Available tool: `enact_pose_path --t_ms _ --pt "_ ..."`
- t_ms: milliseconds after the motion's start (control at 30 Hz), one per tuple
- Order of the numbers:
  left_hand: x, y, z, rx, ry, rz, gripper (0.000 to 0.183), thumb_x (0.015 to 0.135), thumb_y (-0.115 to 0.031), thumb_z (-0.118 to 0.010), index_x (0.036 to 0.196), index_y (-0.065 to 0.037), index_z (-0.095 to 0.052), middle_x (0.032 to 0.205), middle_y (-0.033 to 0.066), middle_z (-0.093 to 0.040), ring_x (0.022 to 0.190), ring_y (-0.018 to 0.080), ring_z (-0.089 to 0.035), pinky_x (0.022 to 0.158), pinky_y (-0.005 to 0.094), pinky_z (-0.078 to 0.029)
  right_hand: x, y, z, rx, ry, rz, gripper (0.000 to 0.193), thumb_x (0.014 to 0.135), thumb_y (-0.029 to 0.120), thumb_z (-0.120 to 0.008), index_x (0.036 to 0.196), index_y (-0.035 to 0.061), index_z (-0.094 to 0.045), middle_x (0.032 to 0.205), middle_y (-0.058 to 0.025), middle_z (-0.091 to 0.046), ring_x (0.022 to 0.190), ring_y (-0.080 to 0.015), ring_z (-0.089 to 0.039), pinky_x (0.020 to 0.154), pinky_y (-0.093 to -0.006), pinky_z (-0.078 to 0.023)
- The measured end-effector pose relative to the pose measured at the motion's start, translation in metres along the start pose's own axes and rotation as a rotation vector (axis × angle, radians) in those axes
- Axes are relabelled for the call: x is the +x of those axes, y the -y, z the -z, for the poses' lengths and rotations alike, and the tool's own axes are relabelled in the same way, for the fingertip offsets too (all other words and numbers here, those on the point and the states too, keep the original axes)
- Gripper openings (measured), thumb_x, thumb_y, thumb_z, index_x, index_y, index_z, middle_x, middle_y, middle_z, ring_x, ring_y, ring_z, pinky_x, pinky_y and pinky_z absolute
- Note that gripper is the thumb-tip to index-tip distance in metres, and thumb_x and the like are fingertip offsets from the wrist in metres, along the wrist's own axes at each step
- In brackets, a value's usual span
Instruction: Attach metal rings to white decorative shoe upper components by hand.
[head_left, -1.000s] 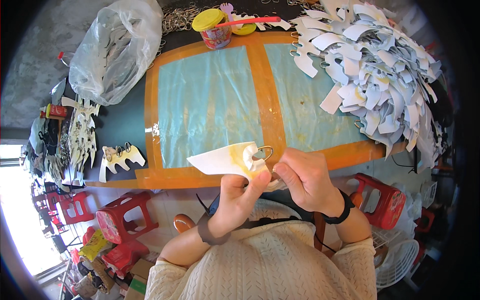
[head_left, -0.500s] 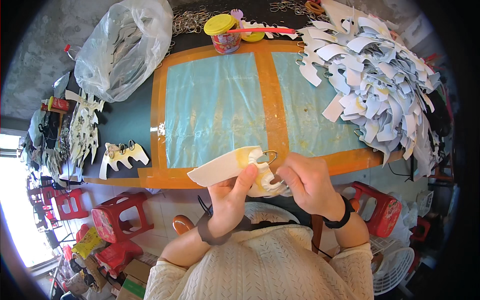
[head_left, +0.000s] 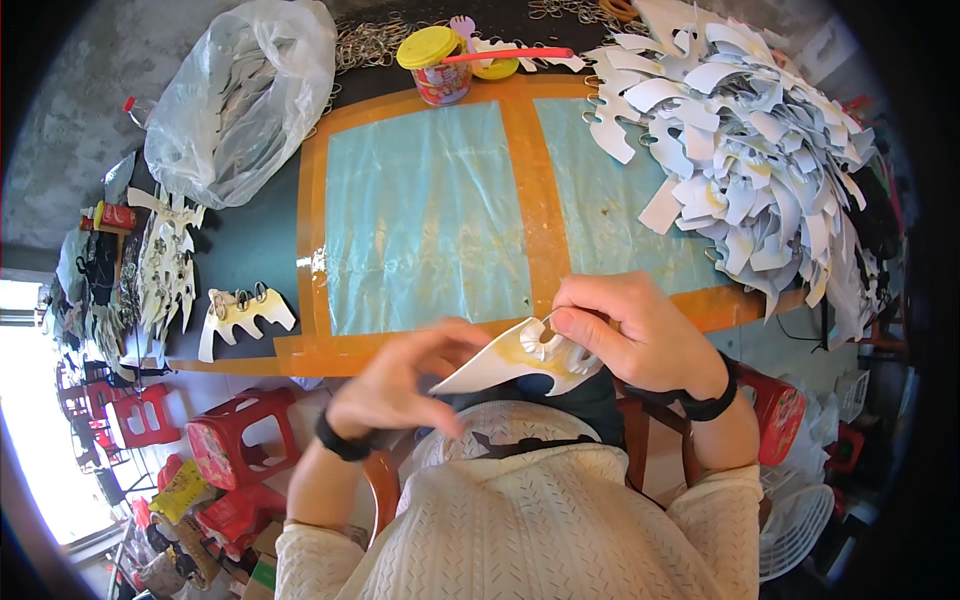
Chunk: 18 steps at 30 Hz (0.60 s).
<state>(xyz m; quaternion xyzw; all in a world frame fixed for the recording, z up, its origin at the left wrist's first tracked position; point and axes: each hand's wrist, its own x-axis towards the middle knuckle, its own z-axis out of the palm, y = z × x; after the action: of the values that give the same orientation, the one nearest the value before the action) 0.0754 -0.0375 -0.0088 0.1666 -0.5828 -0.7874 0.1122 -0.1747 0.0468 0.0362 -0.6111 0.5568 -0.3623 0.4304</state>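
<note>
A cluttered workshop spreads around a dark worktop (head_left: 250,250) whose middle is covered by pale blue sheeting (head_left: 425,215) framed and crossed by orange tape. At the upper right of the frame lies a big heap of white cut-out pieces (head_left: 745,150); at the upper left sits a clear plastic bag (head_left: 235,100) stuffed with more of them, and at top centre stands a small jar with a yellow lid (head_left: 437,62) with a red-handled tool across it. A single finished cut-out with metal rings (head_left: 240,312) rests at the left edge of the worktop, and red plastic stools (head_left: 235,440) stand on the floor below.

Just below centre, off the near edge of the worktop, the right hand (head_left: 640,340) holds a white shaped piece (head_left: 515,362) with yellowish glue stains, its fingers pinched closed on the scalloped end where a thin wire ring seems to sit. The left hand (head_left: 400,385) is at the piece's other end with fingers loosely curled and spread; whether they actually grip it cannot be told, as the hand is blurred.

The risks look modest. The piece is held over the lap rather than over the worktop, so a slip of the pinching fingers would likely send it, or the small ring, down among the stools. The thin material could also bend or tear at its narrow lobes if the ring is forced, and glue residue may smear onto the fingers.
</note>
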Motion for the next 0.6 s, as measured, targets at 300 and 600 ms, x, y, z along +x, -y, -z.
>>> enact_pose_path --t_ms 300,600 --pt "0.036 -0.039 -0.027 0.769 -0.170 -0.218 0.016 0.086 -0.012 -0.062 0.077 0.000 -0.061 0.064 0.0132 -0.055 0.055 0.0288 -0.050 0.051 0.0340 -0.040 0.009 0.011 -0.005 -0.102 0.116 0.041 0.014 0.087 0.017 -0.057 0.080 0.0048 -0.059 0.065 -0.0162 -0.055 0.059 -0.0346 -0.053 0.052 -0.0376 -0.040" --pt "0.033 -0.031 -0.034 0.582 -0.330 -0.086 0.015 0.089 -0.012 -0.060 0.081 0.001 -0.062 0.066 0.0110 -0.057 0.056 0.0155 -0.047 0.053 0.0285 -0.039 0.004 -0.001 -0.011 -0.032 0.055 0.029 0.014 0.087 0.017 -0.057 0.081 0.0051 -0.059 0.066 -0.0161 -0.055 0.060 -0.0349 -0.053 0.052 -0.0377 -0.039"
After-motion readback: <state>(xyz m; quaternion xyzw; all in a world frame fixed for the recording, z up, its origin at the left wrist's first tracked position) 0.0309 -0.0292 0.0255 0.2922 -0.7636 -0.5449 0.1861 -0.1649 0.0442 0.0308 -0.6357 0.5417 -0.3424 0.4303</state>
